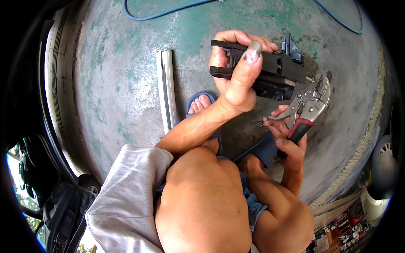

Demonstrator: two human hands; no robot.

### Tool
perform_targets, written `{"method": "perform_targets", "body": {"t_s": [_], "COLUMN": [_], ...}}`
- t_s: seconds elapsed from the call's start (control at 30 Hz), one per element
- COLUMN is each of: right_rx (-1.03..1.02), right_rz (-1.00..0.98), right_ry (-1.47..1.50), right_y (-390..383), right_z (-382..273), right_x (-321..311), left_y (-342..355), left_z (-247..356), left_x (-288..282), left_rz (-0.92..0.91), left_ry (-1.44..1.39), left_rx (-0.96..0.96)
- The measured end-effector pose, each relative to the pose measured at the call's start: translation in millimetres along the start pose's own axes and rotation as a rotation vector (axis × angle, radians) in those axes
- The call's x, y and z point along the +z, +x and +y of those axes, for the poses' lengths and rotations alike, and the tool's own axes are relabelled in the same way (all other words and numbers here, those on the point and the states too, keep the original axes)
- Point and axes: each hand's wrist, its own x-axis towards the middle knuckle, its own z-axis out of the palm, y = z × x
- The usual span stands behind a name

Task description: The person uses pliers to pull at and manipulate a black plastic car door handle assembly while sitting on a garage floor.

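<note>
My left hand (240, 71) is wrapped around a black, box-shaped mechanical part (270, 65), thumb pressed on its upper face. A small brass-coloured pin (310, 79) sticks out of the part's right end. Beside that pin are the toothed jaws of the locking pliers (313, 107), which look spread; whether they touch the pin I cannot tell. Fingers of my right hand (287, 137) close round the pliers' red-and-black handle. A thin metal tip (259, 122) pokes out by my right fingers, and its kind is unclear.
A long metal rail (166, 90) lies on the worn green-grey concrete floor (122, 80), left of my sandalled foot (200, 103). Blue hose (168, 12) curves along the far floor. A blue-grey object (292, 48) shows behind the black part. Cluttered items (341, 232) stand at lower right.
</note>
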Motion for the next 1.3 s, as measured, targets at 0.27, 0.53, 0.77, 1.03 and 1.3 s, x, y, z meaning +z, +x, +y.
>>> {"method": "perform_targets", "body": {"t_s": [0.27,0.53,0.77,1.03,1.3], "right_rx": [-0.009,-0.022,-0.043,-0.004,-0.017], "right_rz": [-0.013,0.018,0.039,0.103,0.107], "right_ry": [-0.046,-0.052,-0.164,-0.316,-0.31], "right_y": [8.6,4.5,6.0,3.7,4.2], "right_z": [-0.7,-3.1,-2.8,-9.4,-6.3], "right_x": [3.2,3.9,6.6,7.7,9.6], "left_y": [-4.4,-2.4,-4.5,-1.9,6.1], "left_z": [3.4,-4.3,-1.5,-4.9,-5.8], "left_x": [5.2,6.9,-0.8,-5.1,-10.8], "left_rz": [-0.089,-0.14,-0.185,-0.208,-0.231], "left_ry": [0.078,0.112,0.211,0.214,0.18], "left_rx": [0.112,0.202,0.069,0.112,0.165]}}
